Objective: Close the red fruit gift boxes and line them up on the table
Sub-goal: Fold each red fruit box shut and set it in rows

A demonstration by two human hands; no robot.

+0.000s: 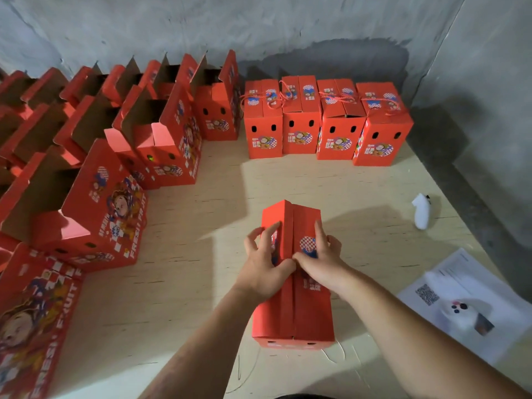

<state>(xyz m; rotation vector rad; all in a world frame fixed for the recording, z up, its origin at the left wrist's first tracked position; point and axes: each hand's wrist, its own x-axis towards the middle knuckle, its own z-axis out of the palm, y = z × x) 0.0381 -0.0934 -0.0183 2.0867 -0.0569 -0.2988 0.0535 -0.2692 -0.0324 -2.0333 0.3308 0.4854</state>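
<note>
A red cardboard fruit gift box (299, 306) is sat near the front middle of the pale wooden table (187, 283), top flaps pressed together by the left hand (263, 264) and right hand (319, 259), fingers spread on them. Four closed red boxes (325, 122) are lined up at the back wall, open ones (95, 168) crowded left.

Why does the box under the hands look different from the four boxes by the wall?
The box under the hands lies near the person, alone; the four boxes by the wall stand side by side in a row. The wall boxes show red rope handles on top; none shows on the near box. Both hands, left hand and right hand, touch only the near box. All are red.
</note>
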